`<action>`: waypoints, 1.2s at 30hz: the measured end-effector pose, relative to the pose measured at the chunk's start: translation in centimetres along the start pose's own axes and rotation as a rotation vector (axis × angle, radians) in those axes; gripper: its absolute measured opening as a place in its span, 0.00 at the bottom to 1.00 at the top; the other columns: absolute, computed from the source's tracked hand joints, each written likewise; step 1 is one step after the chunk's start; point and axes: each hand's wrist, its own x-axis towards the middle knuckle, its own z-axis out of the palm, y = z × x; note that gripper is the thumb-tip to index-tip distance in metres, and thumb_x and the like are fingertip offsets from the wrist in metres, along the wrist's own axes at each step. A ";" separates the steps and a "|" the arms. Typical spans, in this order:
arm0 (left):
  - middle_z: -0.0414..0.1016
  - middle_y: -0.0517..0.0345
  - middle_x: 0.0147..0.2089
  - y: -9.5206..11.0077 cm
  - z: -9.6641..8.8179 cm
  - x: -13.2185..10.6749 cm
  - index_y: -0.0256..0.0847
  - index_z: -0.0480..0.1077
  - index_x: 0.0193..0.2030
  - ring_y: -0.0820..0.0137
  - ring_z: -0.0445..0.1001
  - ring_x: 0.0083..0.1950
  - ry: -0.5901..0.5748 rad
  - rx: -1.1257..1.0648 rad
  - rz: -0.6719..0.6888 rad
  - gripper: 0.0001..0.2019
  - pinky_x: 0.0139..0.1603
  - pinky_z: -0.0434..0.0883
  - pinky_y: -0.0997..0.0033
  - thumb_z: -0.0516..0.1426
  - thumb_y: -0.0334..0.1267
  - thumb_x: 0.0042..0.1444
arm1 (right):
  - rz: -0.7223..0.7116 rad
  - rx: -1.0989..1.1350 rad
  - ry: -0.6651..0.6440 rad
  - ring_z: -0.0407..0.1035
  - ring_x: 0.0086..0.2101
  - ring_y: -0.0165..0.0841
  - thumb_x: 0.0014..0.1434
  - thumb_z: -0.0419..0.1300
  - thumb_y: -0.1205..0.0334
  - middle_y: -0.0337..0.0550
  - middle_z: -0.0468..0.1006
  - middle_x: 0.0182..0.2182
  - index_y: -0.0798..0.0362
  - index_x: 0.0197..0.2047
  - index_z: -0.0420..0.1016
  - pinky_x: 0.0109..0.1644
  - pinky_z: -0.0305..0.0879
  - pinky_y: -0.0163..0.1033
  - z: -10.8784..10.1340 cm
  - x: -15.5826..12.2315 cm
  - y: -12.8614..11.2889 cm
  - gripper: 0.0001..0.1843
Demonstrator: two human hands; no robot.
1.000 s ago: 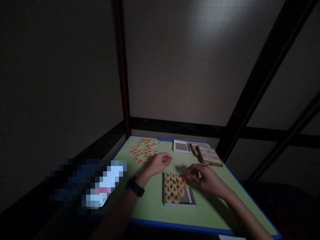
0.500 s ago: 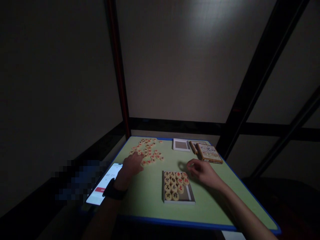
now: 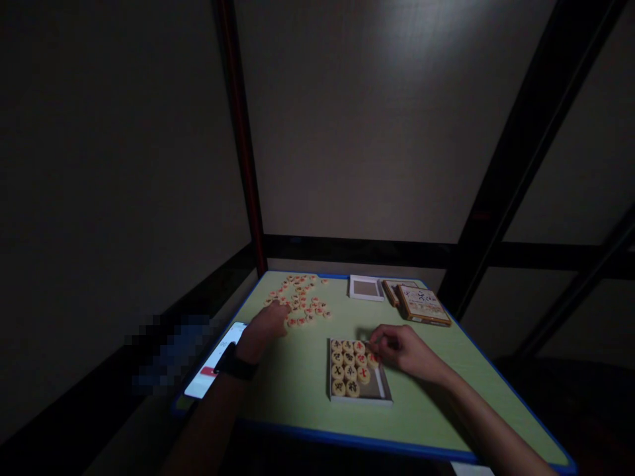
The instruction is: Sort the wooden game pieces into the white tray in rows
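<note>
My left hand [image 3: 270, 321], wearing a dark wristband, reaches to the near edge of scattered xiangqi pieces [image 3: 302, 299]. Its thumb and fingers look apart, with fingertips among the pieces. My right hand [image 3: 399, 347] has its fingers curled into a pinch at the top right corner of a shallow white box [image 3: 361, 400]. Whatever is between those fingertips is hidden. Inside the box, xiangqi pieces [image 3: 349, 358] with black and red characters lie in rows; the lower right part shows bare bottom.
A phone [image 3: 211, 367] with a lit screen lies under my left forearm. Toward the back are a white box or lid [image 3: 366, 289] and patterned boxes [image 3: 423, 304]. The green table [image 3: 297, 396] has a blue edge, and a wall rises behind it.
My right hand has moved slightly onto the box's top right corner and now covers the piece there. My left hand remains by the scattered pieces. The view has shifted a little.
</note>
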 end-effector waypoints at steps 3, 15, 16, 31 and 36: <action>0.72 0.43 0.59 -0.3 -0.5 -0.1 0.37 0.70 0.57 0.59 0.70 0.61 -0.015 0.002 0.017 0.26 0.63 0.65 0.64 0.60 0.26 0.48 | -0.001 0.023 -0.001 0.63 0.21 0.29 0.56 0.59 0.55 0.37 0.72 0.19 0.56 0.33 0.76 0.27 0.56 0.34 -0.1 0.0 0.0 0.12; 0.75 0.47 0.52 -1.5 -0.8 1.7 0.39 0.75 0.46 0.62 0.75 0.52 -0.012 0.039 0.051 0.20 0.53 0.70 0.69 0.58 0.21 0.45 | -0.044 -0.016 0.076 0.68 0.25 0.32 0.59 0.55 0.58 0.42 0.78 0.23 0.55 0.36 0.77 0.29 0.59 0.36 -0.4 -0.2 0.2 0.12; 0.75 0.48 0.51 -1.4 -0.7 1.9 0.40 0.75 0.44 0.62 0.75 0.52 -0.010 0.038 0.057 0.19 0.52 0.70 0.70 0.57 0.21 0.46 | -0.045 -0.029 0.084 0.68 0.24 0.32 0.58 0.56 0.58 0.42 0.78 0.23 0.55 0.36 0.77 0.29 0.59 0.36 -0.4 -0.2 0.2 0.12; 0.77 0.44 0.47 -1.0 -0.1 1.6 0.35 0.74 0.44 0.61 0.77 0.49 -0.011 0.111 0.085 0.15 0.48 0.72 0.66 0.52 0.22 0.54 | -0.060 -0.105 0.125 0.68 0.25 0.33 0.59 0.55 0.59 0.41 0.78 0.24 0.55 0.37 0.78 0.30 0.59 0.36 -0.4 -0.1 1.0 0.12; 0.77 0.46 0.48 -0.7 -0.4 1.7 0.38 0.73 0.44 0.62 0.75 0.51 0.001 0.096 0.148 0.15 0.52 0.70 0.67 0.50 0.22 0.55 | -0.066 -0.101 0.115 0.69 0.26 0.33 0.60 0.55 0.58 0.42 0.79 0.25 0.54 0.36 0.78 0.30 0.60 0.37 -0.4 -0.1 0.9 0.12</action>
